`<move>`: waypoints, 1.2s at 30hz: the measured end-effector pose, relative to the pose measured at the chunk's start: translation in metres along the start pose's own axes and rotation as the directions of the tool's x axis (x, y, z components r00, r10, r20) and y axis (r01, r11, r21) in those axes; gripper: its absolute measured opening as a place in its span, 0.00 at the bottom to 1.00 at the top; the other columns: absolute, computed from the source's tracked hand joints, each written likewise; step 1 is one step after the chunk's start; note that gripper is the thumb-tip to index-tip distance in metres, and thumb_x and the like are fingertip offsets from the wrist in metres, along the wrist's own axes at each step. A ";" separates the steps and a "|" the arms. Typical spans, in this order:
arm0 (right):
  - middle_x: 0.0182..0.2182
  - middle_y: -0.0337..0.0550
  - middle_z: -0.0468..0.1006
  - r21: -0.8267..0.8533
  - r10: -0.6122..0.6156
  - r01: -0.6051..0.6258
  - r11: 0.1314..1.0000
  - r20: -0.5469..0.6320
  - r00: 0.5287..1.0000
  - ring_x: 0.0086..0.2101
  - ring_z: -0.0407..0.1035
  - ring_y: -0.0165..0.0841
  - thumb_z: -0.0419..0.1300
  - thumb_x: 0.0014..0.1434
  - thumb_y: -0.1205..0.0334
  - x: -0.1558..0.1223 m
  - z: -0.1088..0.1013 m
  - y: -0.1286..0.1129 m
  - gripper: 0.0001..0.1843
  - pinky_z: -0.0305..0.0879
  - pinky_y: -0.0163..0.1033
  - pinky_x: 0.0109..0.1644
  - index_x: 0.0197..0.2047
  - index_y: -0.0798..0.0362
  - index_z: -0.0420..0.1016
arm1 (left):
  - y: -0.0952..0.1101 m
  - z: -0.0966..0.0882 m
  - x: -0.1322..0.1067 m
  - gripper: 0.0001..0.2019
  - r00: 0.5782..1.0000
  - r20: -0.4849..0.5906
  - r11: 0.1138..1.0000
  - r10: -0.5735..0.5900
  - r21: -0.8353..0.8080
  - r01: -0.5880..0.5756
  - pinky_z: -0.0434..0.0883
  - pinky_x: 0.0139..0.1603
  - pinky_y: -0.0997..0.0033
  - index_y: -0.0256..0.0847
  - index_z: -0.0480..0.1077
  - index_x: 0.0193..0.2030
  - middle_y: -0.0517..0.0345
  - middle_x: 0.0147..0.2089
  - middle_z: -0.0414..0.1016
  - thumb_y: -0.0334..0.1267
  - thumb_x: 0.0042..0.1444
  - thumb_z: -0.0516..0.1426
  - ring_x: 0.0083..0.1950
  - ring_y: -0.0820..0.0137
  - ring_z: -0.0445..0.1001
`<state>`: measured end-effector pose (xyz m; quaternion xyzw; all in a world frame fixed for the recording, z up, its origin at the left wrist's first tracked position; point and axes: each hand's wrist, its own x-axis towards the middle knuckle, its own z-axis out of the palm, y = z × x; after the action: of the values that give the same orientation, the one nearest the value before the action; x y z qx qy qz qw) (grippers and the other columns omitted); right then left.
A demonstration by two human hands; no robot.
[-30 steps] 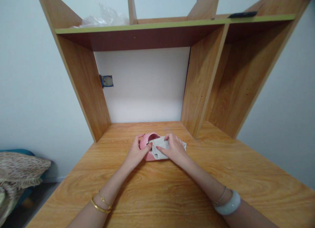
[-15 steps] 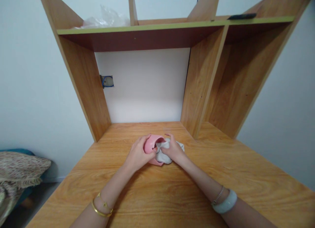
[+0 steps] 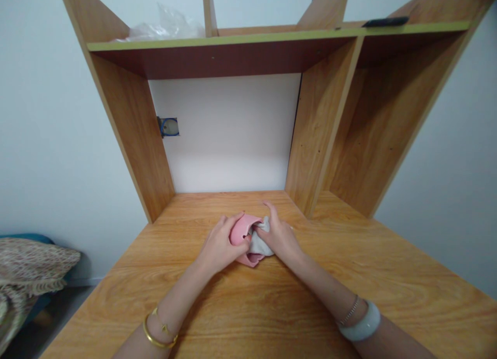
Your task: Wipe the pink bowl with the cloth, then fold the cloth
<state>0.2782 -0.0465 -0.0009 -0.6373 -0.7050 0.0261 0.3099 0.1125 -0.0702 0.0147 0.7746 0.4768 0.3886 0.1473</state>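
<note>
We are looking at wooden shelf frame (image 3: 128,116) standing over wooden surface (image 3: 272,307). Near surface's middle, left hand (image 3: 217,248) is gripping pink cloth (image 3: 239,230), fingers curling round its open edge. Right hand (image 3: 280,237) is pinching grey cloth (image 3: 261,245), pressing it against pink one. Both cloths are lying bunched on surface; we are finding no clear long axis. Pink opening is facing right, toward grey cloth.

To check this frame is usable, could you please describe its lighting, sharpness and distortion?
Head view: soft even light, no glare; faint forearm shadows on the desk; wide-angle lens splays the shelf uprights; pink cloth and grey cloth look sharp.
</note>
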 end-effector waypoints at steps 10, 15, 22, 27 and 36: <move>0.45 0.54 0.69 0.374 -0.051 -0.036 0.927 0.221 0.974 0.41 0.67 0.39 0.63 0.39 0.54 -0.008 0.021 0.001 0.54 0.61 0.38 0.40 0.61 0.60 0.35 | -0.001 0.004 -0.001 0.24 0.998 -0.043 0.993 -0.049 0.106 0.053 0.65 0.44 0.65 0.45 0.60 0.54 0.54 0.45 0.66 0.43 0.49 0.53 0.43 0.64 0.68; 0.41 0.55 0.72 0.200 0.056 -0.114 0.973 0.274 0.960 0.40 0.68 0.41 0.62 0.40 0.62 -0.002 0.017 -0.002 0.50 0.60 0.37 0.37 0.61 0.64 0.39 | -0.002 0.003 0.003 0.23 1.000 0.002 0.991 0.007 0.133 -0.007 0.63 0.49 0.63 0.39 0.61 0.53 0.51 0.47 0.67 0.40 0.49 0.52 0.48 0.63 0.66; 0.32 0.48 0.76 -0.074 0.068 -0.062 0.995 0.078 0.995 0.35 0.70 0.40 0.55 0.49 0.60 0.005 0.001 -0.010 0.42 0.58 0.36 0.32 0.62 0.58 0.39 | 0.005 0.000 0.002 0.25 0.998 0.054 0.974 -0.013 0.226 0.001 0.64 0.48 0.62 0.40 0.61 0.54 0.51 0.46 0.68 0.38 0.46 0.53 0.46 0.61 0.67; 0.31 0.46 0.76 -0.219 0.000 0.007 0.976 0.031 1.000 0.32 0.71 0.40 0.52 0.51 0.56 -0.002 -0.005 -0.015 0.40 0.58 0.37 0.31 0.63 0.54 0.36 | 0.002 -0.002 0.001 0.25 0.997 0.066 0.976 0.041 0.212 -0.054 0.65 0.46 0.63 0.41 0.60 0.55 0.52 0.43 0.68 0.40 0.47 0.53 0.43 0.63 0.68; 0.35 0.48 0.76 -0.036 -0.016 0.020 0.999 0.110 0.994 0.37 0.70 0.39 0.52 0.52 0.60 -0.002 0.008 -0.002 0.36 0.58 0.36 0.35 0.62 0.55 0.42 | -0.006 -0.005 -0.001 0.26 0.991 0.091 0.977 0.096 0.183 -0.112 0.65 0.44 0.64 0.43 0.54 0.58 0.53 0.44 0.66 0.47 0.54 0.49 0.42 0.65 0.68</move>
<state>0.2727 -0.0459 -0.0075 -0.6340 -0.7273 0.0454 0.2590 0.1047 -0.0687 0.0142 0.8240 0.4638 0.3173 0.0722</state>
